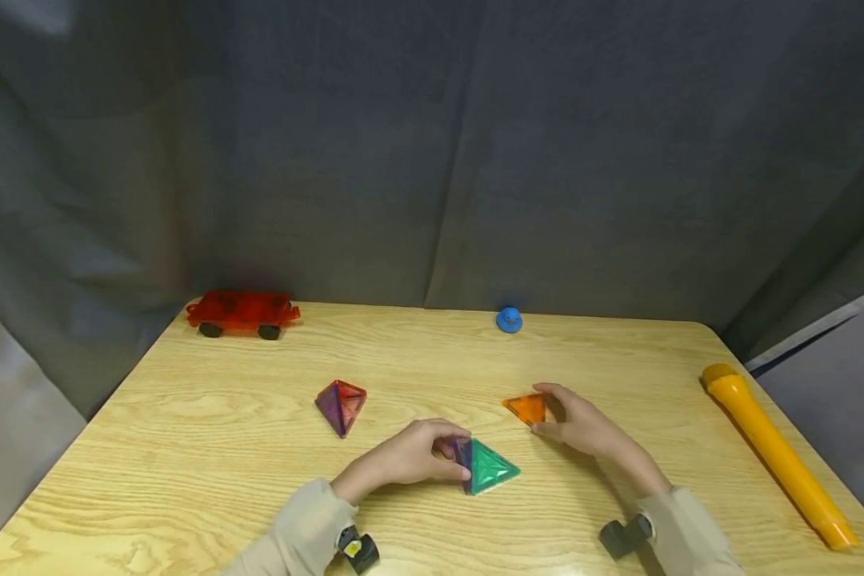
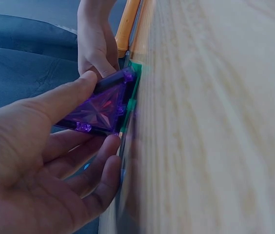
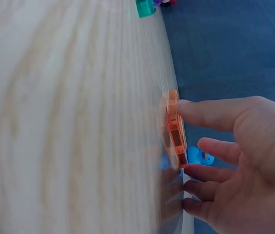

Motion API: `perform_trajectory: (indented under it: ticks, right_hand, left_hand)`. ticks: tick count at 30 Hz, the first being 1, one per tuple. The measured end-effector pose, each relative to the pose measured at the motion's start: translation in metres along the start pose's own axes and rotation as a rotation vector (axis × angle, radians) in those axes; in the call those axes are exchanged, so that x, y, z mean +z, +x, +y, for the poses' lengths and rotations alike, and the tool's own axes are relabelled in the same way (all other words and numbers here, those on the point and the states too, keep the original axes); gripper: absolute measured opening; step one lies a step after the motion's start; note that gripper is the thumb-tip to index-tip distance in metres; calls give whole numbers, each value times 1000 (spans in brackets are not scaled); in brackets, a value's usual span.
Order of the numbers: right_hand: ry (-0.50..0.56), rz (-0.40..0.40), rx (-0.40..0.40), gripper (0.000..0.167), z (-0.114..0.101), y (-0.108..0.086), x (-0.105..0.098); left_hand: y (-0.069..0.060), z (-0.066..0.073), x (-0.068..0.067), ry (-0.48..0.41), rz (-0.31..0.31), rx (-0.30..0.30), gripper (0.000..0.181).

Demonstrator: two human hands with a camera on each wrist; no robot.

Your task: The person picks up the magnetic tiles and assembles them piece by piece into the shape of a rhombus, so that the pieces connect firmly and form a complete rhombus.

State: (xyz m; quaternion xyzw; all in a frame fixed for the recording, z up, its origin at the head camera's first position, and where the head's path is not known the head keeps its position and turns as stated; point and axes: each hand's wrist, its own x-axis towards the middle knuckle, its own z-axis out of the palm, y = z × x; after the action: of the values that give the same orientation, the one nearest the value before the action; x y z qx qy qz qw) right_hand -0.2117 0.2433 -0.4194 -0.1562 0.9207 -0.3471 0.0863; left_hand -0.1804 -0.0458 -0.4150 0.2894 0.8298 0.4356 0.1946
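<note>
Left hand (image 1: 426, 452) pinches, thumb opposite fingers; right hand (image 1: 579, 420), thumb and fingers parted, apparently pinches too.

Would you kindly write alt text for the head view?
A person's left hand holds a purple-green piece and the right hand an orange triangle on a wooden table. A red wheeled toy, a blue duck, a red-purple piece and a yellow stick lie nearby.
</note>
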Motion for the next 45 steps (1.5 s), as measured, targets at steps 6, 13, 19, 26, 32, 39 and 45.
perform_trajectory:
  ticks: [6,13,19,26,32,39,45]
  right_hand:
    - [-3,7,-1,60,0,0,0]
    - [-13,86,-55,61,1,-1,1]
    - [-8,129,-46,69,1,-1,2]
    - [49,99,-37,77,0,-2,3]
    - [52,56,-76,73,3,-3,2]
    - [270,-15,-70,69,0,-6,7]
    - [366,-83,-131,67,-12,-11,15]
  left_hand:
    - [0,0,0,10,-1,9,57]
    - [0,-2,1,14,-1,18,56]
    - [0,-3,1,18,-4,21,56]
    - [0,-2,0,20,-9,5,57]
    - [-1,-1,0,29,-24,15,56]
    - [-1,-2,0,43,-28,34,56]
    - [0,-2,0,49,-21,16,55]
